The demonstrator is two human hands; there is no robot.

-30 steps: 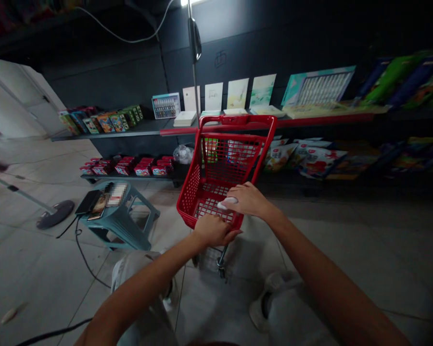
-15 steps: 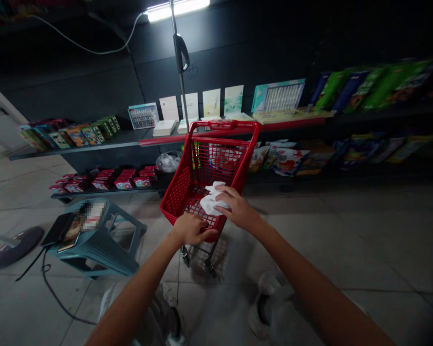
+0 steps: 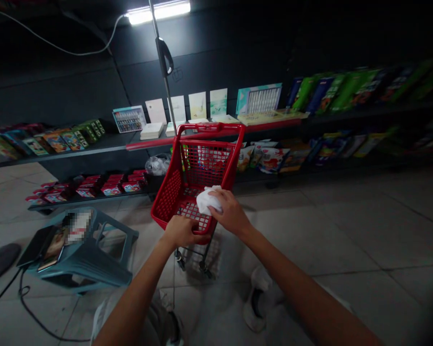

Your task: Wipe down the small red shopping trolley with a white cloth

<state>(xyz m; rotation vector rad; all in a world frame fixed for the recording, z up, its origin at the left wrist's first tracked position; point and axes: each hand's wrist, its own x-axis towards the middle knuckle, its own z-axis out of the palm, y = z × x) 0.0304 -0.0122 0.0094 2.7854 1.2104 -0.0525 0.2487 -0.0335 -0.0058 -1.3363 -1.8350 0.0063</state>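
Note:
A small red shopping cart (image 3: 169, 196) stands in front of me, its handle at the far side by the shelves. My left hand (image 3: 182, 231) is closed over the near rim of its basket, with some fingertips hidden behind the edge. In my right hand (image 3: 231, 212) is a crumpled white cloth (image 3: 205, 202), held over the basket's right side wall. Whether the cloth touches the plastic I cannot tell.
A blue-grey plastic stool (image 3: 94, 262) at left carries a tablet-like device and a cable. Behind the cart runs a dark shelf (image 3: 111, 141) with books, boxes and snack bags. A metal pole (image 3: 169, 96) rises behind the cart. My shoe (image 3: 254, 307) is below.
The view has shifted to the right, so the scene sits further left. My right hand and the cloth have moved slightly down along the cart's side; my left hand stays on the rim.

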